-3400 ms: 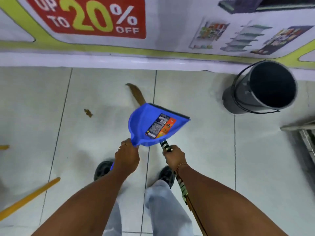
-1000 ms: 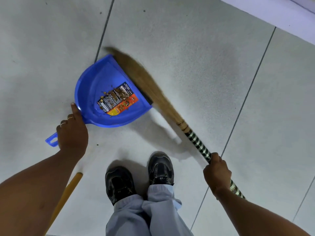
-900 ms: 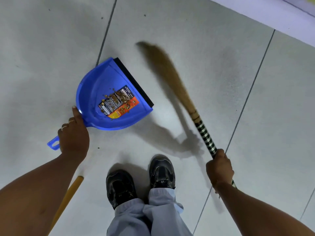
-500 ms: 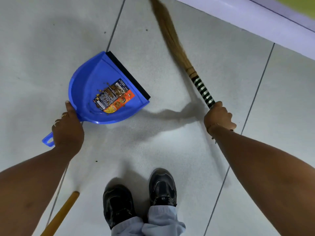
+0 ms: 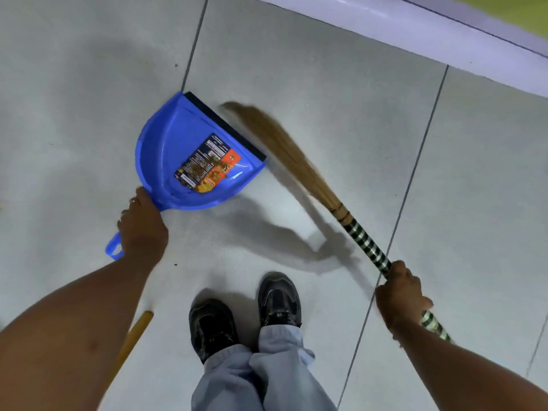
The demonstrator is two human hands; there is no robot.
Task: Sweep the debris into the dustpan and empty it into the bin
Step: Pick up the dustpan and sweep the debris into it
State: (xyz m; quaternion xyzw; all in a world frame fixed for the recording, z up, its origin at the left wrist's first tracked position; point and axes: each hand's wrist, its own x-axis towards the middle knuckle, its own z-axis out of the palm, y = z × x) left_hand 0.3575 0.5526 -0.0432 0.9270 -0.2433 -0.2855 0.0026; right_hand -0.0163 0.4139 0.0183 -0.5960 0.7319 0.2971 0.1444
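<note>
My left hand (image 5: 143, 225) is clenched around the handle of the blue dustpan (image 5: 166, 149), thumb stretched along the base of the pan where handle meets scoop, a ring showing on one finger. The handle's looped end (image 5: 114, 247) sticks out behind my wrist. The pan sits on the pale tiled floor (image 5: 341, 99) with its black rubber lip (image 5: 224, 126) facing up and to the right, straddling a grout line. Inside, brown debris (image 5: 212, 169) lies scattered over the printed label (image 5: 207, 163) stuck to the pan's bed.

My right hand (image 5: 400, 295) is wrapped tight around the broom (image 5: 360, 237), gripping the handle where the black-and-white striped wrapping runs; a stretch of that wrapping shows again below my fist. The handle slants up and left from my grip to a bound collar, then fans into tan bristles (image 5: 278, 140), blurred, whose tip lies just beside the dustpan's lip. I cannot tell whether the bristles touch the lip. The broom throws a dark shadow on the tile between pan and feet.

Below, my two black shoes (image 5: 246, 315) stand side by side under grey trouser cuffs (image 5: 261, 372). A yellow stick (image 5: 133, 336) lies on the floor beside my left forearm. Along the upper right runs a pale lilac baseboard (image 5: 415, 28).
</note>
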